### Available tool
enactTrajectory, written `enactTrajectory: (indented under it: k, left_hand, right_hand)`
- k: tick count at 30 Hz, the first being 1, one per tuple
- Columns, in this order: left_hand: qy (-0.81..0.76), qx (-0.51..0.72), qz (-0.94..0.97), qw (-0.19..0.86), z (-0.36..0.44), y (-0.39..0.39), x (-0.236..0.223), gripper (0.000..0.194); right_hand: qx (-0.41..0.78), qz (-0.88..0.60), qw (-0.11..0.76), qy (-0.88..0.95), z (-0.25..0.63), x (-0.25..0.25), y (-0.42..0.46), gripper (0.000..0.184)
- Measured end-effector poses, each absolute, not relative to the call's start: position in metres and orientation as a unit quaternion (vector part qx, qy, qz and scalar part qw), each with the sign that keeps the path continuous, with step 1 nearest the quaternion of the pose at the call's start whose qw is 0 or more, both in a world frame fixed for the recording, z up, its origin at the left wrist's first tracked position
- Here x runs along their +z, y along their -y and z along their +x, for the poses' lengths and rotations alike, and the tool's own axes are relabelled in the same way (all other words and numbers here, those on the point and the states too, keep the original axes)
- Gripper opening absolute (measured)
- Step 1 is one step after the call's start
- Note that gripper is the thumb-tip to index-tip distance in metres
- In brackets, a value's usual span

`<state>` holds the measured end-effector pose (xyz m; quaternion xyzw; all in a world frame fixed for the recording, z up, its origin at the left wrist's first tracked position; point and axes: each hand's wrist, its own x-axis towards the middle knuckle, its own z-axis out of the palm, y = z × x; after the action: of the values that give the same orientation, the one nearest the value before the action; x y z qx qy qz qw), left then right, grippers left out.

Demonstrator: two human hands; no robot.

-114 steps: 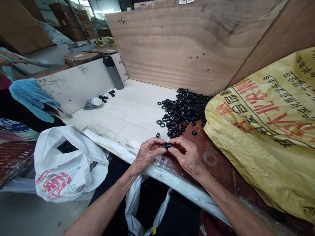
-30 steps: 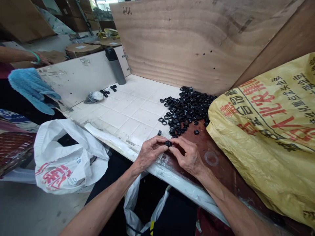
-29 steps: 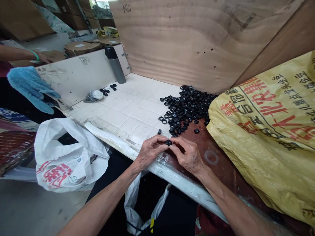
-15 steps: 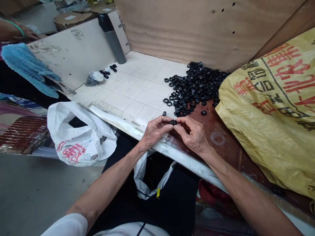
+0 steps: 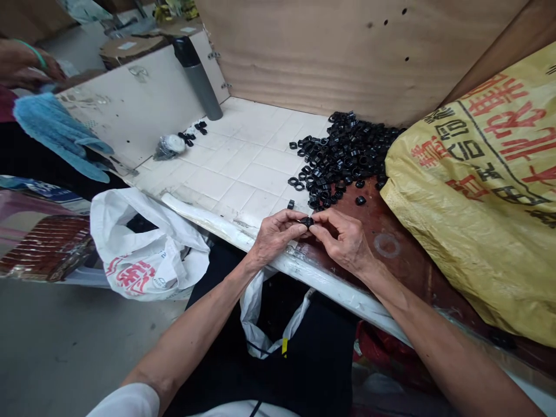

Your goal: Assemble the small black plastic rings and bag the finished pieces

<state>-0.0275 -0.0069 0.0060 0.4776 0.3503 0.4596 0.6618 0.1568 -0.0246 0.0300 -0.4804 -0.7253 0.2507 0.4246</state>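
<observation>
Between my fingertips is a small black plastic nut (image 5: 307,221), partly covered by the fingers. My left hand (image 5: 274,233) pinches it from the left, thumb and forefinger closed. From the right, my right hand (image 5: 345,238) grips the same piece with thumb and forefinger. Both hands are above the table's front edge. Just behind them lies a heap of black plastic nuts (image 5: 347,153), spilling from white tiles onto a dark red surface. One loose nut (image 5: 291,204) stands apart near my left fingers.
A yellow woven sack (image 5: 478,191) lies to the right. At the back left stands a grey flask (image 5: 202,87) beside a small plastic bag (image 5: 169,147). White bags (image 5: 147,249) hang below the edge. Another person's hand (image 5: 30,63) shows far left.
The view has shifted slightly, so the scene sits a little lower. Both hands keep their pinch on the black nut, whose visible shape has turned a little. The other person's hand has moved.
</observation>
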Motion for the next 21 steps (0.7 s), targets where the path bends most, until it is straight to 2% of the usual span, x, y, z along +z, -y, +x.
enactTrajectory:
  k: [3,7,10,14,17,19,21]
  left_hand:
    - [-0.358,0.468,0.528,0.612,-0.027,0.009,0.006,0.027]
    - [-0.378,0.483,0.679,0.403,-0.025,0.016,0.008,0.02]
    - [-0.37,0.468,0.754,0.275,-0.031,0.025,0.009,0.023]
    - [-0.352,0.385,0.814,0.255,-0.055,0.041,0.019,0.029]
    - [-0.325,0.271,0.847,0.321,-0.075,0.047,0.038,0.026]
    - [-0.327,0.201,0.849,0.362,-0.081,0.043,0.048,0.016]
    - [-0.385,0.224,0.822,0.354,-0.078,0.029,0.049,0.011]
  right_hand:
    - [0.318,-0.498,0.416,0.691,0.154,0.029,0.026,0.01]
    - [0.464,-0.491,0.412,0.611,0.151,0.03,0.029,0.017]
    - [0.551,-0.475,0.39,0.564,0.149,0.031,0.032,0.021]
    - [0.625,-0.439,0.313,0.564,0.147,0.026,0.038,0.031]
    - [0.575,-0.441,0.256,0.64,0.147,0.022,0.039,0.036]
    - [0.452,-0.49,0.292,0.686,0.151,0.021,0.035,0.032]
    - [0.293,-0.548,0.367,0.693,0.156,0.019,0.027,0.017]
